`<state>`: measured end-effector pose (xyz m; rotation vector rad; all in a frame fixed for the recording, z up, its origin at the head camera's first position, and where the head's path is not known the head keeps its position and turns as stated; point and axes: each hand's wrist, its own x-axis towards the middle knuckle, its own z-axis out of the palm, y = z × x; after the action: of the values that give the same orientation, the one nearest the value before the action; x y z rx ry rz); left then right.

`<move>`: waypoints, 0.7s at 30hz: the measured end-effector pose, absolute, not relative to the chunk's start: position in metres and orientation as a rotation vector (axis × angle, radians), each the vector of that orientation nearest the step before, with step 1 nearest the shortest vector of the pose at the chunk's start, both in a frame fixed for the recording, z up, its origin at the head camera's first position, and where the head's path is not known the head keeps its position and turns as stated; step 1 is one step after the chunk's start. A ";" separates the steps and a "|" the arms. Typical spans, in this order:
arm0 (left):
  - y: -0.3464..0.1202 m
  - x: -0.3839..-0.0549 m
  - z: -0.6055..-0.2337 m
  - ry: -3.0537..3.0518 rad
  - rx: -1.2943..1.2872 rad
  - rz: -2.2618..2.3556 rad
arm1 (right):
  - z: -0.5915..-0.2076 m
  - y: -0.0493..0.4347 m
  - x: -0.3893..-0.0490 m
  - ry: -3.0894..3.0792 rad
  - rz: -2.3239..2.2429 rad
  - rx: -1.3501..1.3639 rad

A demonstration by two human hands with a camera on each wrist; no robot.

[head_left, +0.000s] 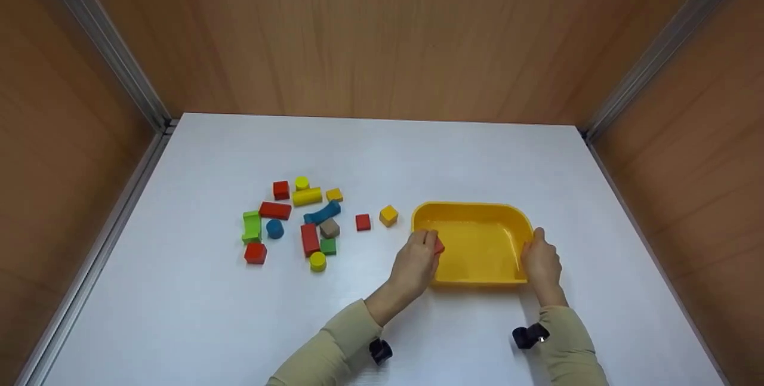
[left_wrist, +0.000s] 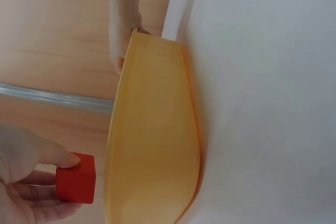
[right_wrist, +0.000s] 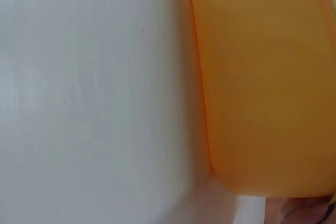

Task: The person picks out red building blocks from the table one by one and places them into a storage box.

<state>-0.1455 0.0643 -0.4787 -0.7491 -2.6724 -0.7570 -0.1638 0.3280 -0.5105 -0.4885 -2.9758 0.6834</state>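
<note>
My left hand pinches a red block between thumb and fingers, above the left edge of a yellow plastic tub. In the left wrist view the block hangs just beside the tub's rim, apart from it. My right hand grips the tub's right end by the rim, thumb on top; its other fingers are mostly hidden. The tub stands on the table, and no blocks show in it. Only a bit of the right hand shows at the lower corner of the right wrist view.
Left of the tub lie a yellow cube and a small red block. Farther left is a loose group of several coloured blocks, among them a blue curved block and a green notched block. Wooden panels enclose the white table.
</note>
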 end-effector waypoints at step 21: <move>0.085 -0.168 -0.497 -2.896 -0.869 -0.551 | -0.512 0.329 -0.164 -2.968 0.678 -0.487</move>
<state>-0.1683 0.0847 -0.4966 -0.8686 -2.8955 -0.5514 -0.1643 0.3287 -0.5122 -0.4871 -2.9675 0.6780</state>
